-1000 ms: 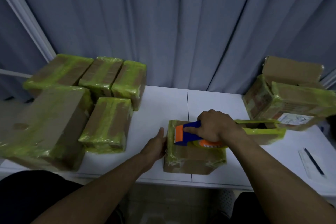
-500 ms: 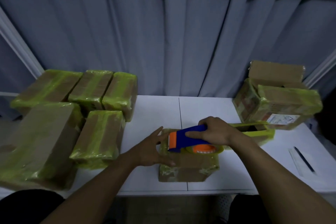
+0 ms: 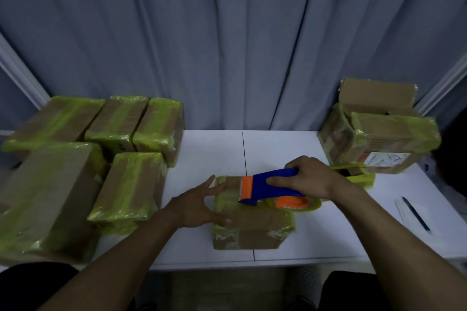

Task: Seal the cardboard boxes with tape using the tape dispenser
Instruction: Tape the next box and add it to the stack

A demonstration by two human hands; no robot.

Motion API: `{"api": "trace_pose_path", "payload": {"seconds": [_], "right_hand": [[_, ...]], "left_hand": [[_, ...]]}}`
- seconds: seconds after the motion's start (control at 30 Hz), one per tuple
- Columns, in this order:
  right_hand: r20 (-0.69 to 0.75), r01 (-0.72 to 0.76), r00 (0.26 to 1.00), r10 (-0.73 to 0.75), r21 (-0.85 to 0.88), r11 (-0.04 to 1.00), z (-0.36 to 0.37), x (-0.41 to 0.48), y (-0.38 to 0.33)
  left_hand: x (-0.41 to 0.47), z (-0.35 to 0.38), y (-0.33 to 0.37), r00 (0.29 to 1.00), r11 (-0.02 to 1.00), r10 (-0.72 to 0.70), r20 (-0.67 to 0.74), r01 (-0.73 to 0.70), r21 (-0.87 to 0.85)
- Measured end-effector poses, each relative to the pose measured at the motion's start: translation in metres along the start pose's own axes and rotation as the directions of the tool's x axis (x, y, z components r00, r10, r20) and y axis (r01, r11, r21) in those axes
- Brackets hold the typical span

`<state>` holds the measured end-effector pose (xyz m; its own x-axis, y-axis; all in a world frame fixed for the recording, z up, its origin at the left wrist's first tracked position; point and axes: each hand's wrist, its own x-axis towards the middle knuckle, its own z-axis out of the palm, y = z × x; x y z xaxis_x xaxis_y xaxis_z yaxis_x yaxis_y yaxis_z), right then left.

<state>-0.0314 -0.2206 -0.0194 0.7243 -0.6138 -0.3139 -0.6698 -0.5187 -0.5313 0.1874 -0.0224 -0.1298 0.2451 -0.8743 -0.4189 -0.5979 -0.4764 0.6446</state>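
Box (image 3: 255, 227) is sitting mid-table, near the front edge of the white table (image 3: 285, 144), w/ yellow-green tape along its left side and corners; the brown top is showing at centre. R hand (image 3: 312, 179) is grasping the tape dispenser (image 3: 270, 184), fingers wrapped round the blue handle and thumb lying along its near side. The dispenser is hanging over the box's back half, orange nose pointing left, blue lower edge at or just above the top face; can't tell if it's touching. The tape roll (image 3: 297, 203) w/ its orange hub is hanging past the box's right rear corner.

L hand (image 3: 198, 206) is lying flat and relaxed, not clenching anything. Its fingers (image 3: 214, 188) are spreading over the box's left top edge and the thumb is resting on the top face nearer the front.

Behind the R hand an open box (image 3: 360, 175) w/ a taped rim is peeking out. Far right, a pile of boxes (image 3: 379, 134) is sitting at the back corner, one w/ a white label. A pen (image 3: 415, 213) is lying on a paper slip (image 3: 404, 212) by the right edge. On the left, five wrapped boxes (image 3: 129, 184) are crowding that end, three in a row at the back and two in front. Grey curtain (image 3: 227, 45) is hanging behind the table.
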Motion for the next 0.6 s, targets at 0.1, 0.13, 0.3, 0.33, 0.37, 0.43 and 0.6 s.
{"api": "trace_pose_path", "payload": {"seconds": [0.1,0.13,0.3,0.33,0.37,0.43,0.6], "right_hand": [[0.014,-0.012,1.000,0.013,-0.038,0.999,-0.006,-0.004,0.006],[0.024,-0.009,1.000,0.011,-0.064,0.998,-0.004,-0.003,0.007],[0.051,-0.013,0.999,0.020,-0.145,0.989,0.009,0.004,-0.004],[0.055,-0.014,0.998,0.023,-0.157,0.988,0.011,0.005,-0.007],[0.062,-0.018,0.998,0.028,-0.166,0.986,0.014,0.007,-0.011],[0.078,-0.027,0.996,0.041,-0.171,0.985,0.022,0.011,-0.021],[0.052,-0.046,0.997,0.052,-0.119,0.992,0.057,0.019,-0.049]], "left_hand": [[0.002,0.001,0.001,1.000,1.000,0.006,0.015,-0.006,0.016],[0.003,0.001,0.001,1.000,1.000,0.013,0.022,-0.013,0.023],[0.003,0.004,-0.005,0.997,0.998,0.046,0.054,-0.047,0.029],[0.003,0.003,-0.008,0.997,0.998,0.046,0.056,-0.048,0.027],[0.002,0.000,-0.010,0.997,0.999,0.040,0.060,-0.042,0.027],[-0.002,-0.010,-0.014,0.996,0.997,-0.002,0.093,-0.005,0.074],[-0.024,-0.044,-0.025,0.984,0.978,-0.116,0.135,0.090,0.188]]}}
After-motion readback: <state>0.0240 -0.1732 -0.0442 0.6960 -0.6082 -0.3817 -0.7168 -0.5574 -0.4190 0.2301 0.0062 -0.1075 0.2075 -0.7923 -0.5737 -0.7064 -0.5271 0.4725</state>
